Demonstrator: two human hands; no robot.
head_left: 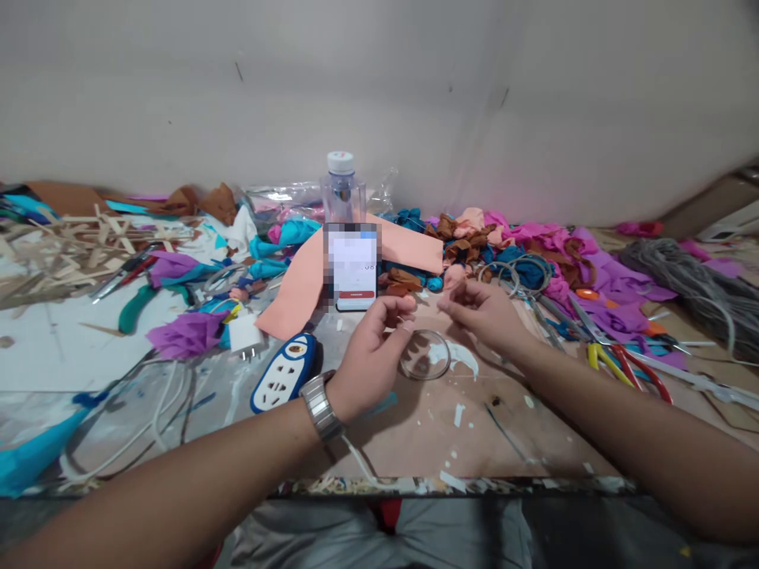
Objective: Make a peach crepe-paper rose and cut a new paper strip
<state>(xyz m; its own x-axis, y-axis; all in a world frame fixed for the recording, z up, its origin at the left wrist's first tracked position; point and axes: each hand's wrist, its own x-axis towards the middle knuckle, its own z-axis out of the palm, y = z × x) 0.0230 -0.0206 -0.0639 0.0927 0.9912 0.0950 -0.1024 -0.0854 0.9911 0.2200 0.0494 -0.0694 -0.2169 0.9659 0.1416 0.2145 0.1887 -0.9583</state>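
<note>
My left hand (373, 348), with a metal watch (322, 405) on the wrist, is closed with thumb and fingers curled together. A thin round wire coil (427, 378) shows right beside its thumb; whether the hand grips it or it lies on the table I cannot tell. My right hand (483, 312) is a short way to the right, its thumb and index finger pinched together. Whatever is between those fingertips is too small to make out. Peach, brown and teal crepe paper pieces (468, 229) lie just behind the right hand.
A phone (353, 273) leans against a clear bottle (341, 194). A power strip (285, 373), white charger (245, 336) and green-handled pliers (136, 308) lie left. Scissors (628, 367) and grey cord (681, 284) lie right. Wooden sticks (88, 241) are piled far left.
</note>
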